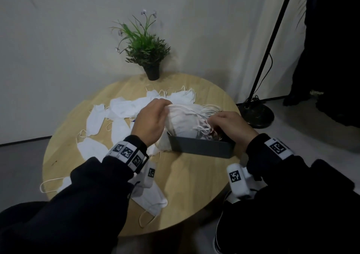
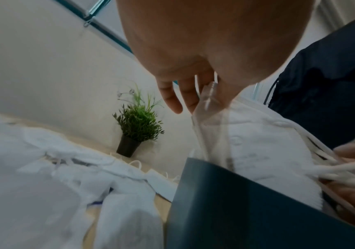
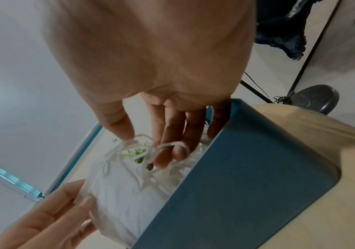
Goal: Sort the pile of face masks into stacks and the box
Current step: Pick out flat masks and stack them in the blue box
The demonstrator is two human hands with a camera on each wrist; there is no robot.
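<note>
A thick stack of white face masks (image 1: 185,121) stands on edge in a dark blue-grey box (image 1: 202,147) on the round wooden table (image 1: 194,185). My left hand (image 1: 151,117) grips the stack's left end, thumb in front and fingers behind. My right hand (image 1: 228,123) reaches into the box's right end. In the right wrist view, my right hand (image 3: 151,143) pinches the bunched ear loops (image 3: 172,144) of the stack (image 3: 125,198) between thumb and fingers. The left wrist view shows my left hand (image 2: 193,104) on the stack (image 2: 257,143) above the box wall (image 2: 236,210).
Several loose white masks (image 1: 120,107) lie spread over the table's left and back. Another mask (image 1: 153,199) lies near the front edge under my left forearm. A potted plant (image 1: 148,47) stands at the table's far edge. A black lamp stand base (image 1: 257,113) sits on the floor to the right.
</note>
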